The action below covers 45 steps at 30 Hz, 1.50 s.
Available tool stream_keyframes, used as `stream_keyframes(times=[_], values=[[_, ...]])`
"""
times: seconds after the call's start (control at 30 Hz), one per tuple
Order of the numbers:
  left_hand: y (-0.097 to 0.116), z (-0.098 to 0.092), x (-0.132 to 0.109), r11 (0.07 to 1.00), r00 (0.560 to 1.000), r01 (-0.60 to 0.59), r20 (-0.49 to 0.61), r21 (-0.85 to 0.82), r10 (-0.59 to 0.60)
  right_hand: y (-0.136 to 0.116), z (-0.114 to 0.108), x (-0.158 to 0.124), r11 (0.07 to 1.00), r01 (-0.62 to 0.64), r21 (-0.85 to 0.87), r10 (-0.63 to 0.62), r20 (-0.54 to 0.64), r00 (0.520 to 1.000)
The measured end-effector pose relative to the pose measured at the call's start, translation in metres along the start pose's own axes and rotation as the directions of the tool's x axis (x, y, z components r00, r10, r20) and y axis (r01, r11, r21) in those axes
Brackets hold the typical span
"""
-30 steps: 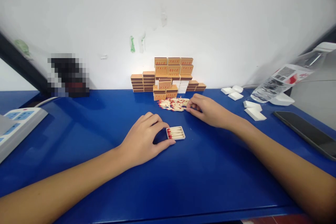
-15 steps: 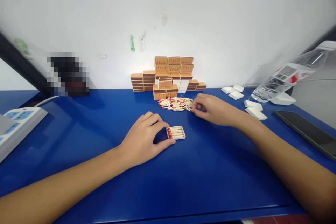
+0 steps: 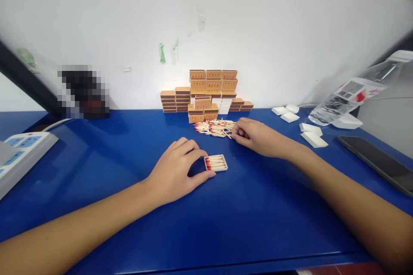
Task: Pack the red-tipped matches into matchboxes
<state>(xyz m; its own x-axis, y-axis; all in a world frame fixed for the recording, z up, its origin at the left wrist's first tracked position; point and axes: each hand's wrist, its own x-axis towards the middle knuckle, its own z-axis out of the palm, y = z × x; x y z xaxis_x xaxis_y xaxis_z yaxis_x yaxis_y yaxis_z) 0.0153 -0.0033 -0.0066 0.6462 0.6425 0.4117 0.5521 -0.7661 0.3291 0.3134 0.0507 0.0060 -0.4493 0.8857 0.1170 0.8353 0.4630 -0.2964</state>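
A small white matchbox tray [image 3: 216, 163] filled with red-tipped matches lies on the blue table [image 3: 129, 150]. My left hand [image 3: 176, 172] rests beside it, thumb and forefinger closed on the tray's left end. Behind it lies a loose pile of matches [image 3: 213, 127]. My right hand [image 3: 254, 136] sits at the pile's right edge, fingers curled and pinched on matches there. Stacked tan matchboxes [image 3: 208, 94] stand against the white wall behind the pile.
Several empty white trays [image 3: 309, 135] lie at the right, near a tilted plastic water bottle [image 3: 348, 94] and a dark phone [image 3: 377, 161]. A white power strip [image 3: 19, 154] sits at the left edge. A blurred dark object [image 3: 84, 92] stands at the back left.
My right hand drew back slightly to the right half a second ago, then returned left to the pile's edge. My left hand and the tray have not moved.
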Motion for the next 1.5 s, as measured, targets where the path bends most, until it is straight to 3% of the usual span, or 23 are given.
stream_keyframes(times=[0.5, 0.83, 1.1, 1.5], values=[[-0.001, 0.001, -0.001, 1.0, 1.0, 0.0, 0.0, 0.001, 0.0, 0.005, -0.017, -0.008, 1.0, -0.015, 0.01, 0.014, 0.018, 1.0], [0.0, 0.001, 0.0, 1.0, 1.0, 0.008, -0.009, 0.018, -0.008, -0.021, -0.024, -0.016, 0.995, 0.036, 0.096, -0.035, -0.015, 0.999], [0.0, 0.001, 0.0, 1.0, 1.0, 0.008, -0.019, 0.025, -0.007, -0.067, -0.012, -0.027, 0.974, 0.101, 0.201, -0.13, 0.133, 0.983], [-0.001, 0.001, 0.0, 1.0, 1.0, 0.006, -0.018, 0.021, -0.006, -0.072, -0.011, -0.03, 0.973, 0.114, 0.2, -0.152, 0.185, 0.971]])
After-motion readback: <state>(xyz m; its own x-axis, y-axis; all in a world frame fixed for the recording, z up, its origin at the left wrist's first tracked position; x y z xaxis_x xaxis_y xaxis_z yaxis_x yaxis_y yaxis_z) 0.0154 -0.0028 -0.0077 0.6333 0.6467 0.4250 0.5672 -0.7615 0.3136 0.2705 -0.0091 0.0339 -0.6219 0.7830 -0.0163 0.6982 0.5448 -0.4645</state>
